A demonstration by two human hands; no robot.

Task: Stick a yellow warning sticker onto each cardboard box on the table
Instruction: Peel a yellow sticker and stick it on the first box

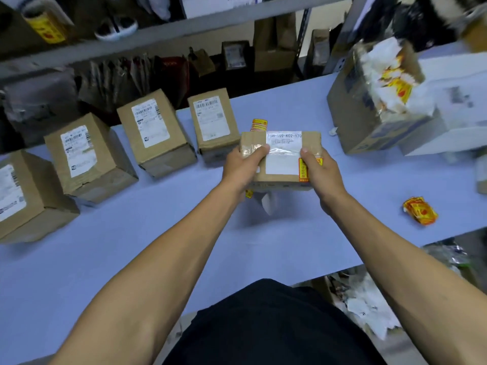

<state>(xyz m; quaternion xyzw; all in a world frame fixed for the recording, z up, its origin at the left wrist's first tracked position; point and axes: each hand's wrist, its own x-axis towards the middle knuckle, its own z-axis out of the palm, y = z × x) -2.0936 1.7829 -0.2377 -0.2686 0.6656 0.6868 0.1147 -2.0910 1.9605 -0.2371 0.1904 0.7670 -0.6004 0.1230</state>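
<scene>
Nearest the camera, 2 bare forearms reach out over the pale blue table (131, 259); the left hand (241, 165) grips the left end of a small cardboard box (283, 159), thumb across its taped top, and the right hand (320, 171) grips the right end, thumb on top likewise; the box is lifted clear of the table, its shadow lying below it. On its top sits a white label (283, 154) under clear tape, and a yellow warning sticker (303, 169) is stuck at the label's right edge, partly under the right hand; a bit of yellow (249, 193) shows under the left hand, too small to tell what it is. To the right on the table lies a loose stack of yellow stickers (420, 210), well apart from the held box; just behind the box another sticker strip (258, 125) peeks up. Farther left, 4 labelled cardboard boxes (155, 133) stand in a row along the table's far edge; far right, a large open carton (374, 101) holds white backing paper and more yellow stickers; behind everything, shelves (168, 30) are crammed with parcels, blurred.
</scene>
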